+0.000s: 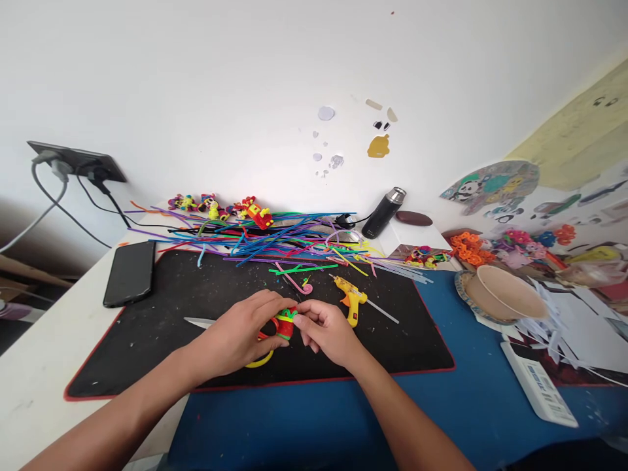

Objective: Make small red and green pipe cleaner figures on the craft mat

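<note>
The small red, green and yellow fuzzy piece (285, 326) sits just below the middle of the frame, between the hands. The left hand (240, 332) is nearer, holding it between thumb and fingers; the right hand (331, 332) curls narrowly at its right edge, whether pinching it I cannot tell. Compact and partly covered, it shows no clear long axis.
</note>
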`<state>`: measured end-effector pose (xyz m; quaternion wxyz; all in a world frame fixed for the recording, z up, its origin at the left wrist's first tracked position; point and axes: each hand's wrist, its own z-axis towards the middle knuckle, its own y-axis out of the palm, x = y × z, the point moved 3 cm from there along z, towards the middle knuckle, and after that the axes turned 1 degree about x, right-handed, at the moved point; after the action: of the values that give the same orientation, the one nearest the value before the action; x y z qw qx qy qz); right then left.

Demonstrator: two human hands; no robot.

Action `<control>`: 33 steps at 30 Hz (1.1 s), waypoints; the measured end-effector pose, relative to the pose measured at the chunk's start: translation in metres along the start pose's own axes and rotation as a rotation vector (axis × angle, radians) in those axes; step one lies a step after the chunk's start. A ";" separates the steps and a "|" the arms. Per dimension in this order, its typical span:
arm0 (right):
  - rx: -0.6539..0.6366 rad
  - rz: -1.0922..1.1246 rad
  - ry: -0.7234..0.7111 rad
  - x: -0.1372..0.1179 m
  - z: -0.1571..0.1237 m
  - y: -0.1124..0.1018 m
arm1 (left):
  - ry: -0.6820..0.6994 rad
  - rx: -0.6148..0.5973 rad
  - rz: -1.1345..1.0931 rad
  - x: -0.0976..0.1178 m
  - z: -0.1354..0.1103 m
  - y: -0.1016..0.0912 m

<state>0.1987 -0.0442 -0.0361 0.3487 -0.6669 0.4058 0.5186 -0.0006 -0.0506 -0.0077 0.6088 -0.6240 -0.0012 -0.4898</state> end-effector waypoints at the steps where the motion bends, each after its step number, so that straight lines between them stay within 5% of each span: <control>1: -0.006 0.003 0.002 0.000 -0.001 0.000 | -0.003 -0.002 -0.011 0.000 0.000 0.000; 8: -0.009 0.061 -0.013 0.003 -0.002 0.000 | -0.001 -0.007 -0.123 0.001 0.005 -0.002; 16: 0.056 0.213 -0.020 0.007 0.000 -0.003 | -0.017 0.129 -0.172 0.008 0.009 -0.001; 24: 0.108 0.246 -0.041 0.009 0.000 -0.007 | 0.178 0.398 0.323 0.010 0.006 0.006; 33: 0.165 0.213 -0.063 0.009 0.002 -0.008 | 0.199 0.360 0.427 0.010 0.011 0.010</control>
<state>0.2066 -0.0402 -0.0450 0.3578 -0.5725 0.5044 0.5383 0.0170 -0.0504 -0.0067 0.7961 -0.4410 0.1033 -0.4013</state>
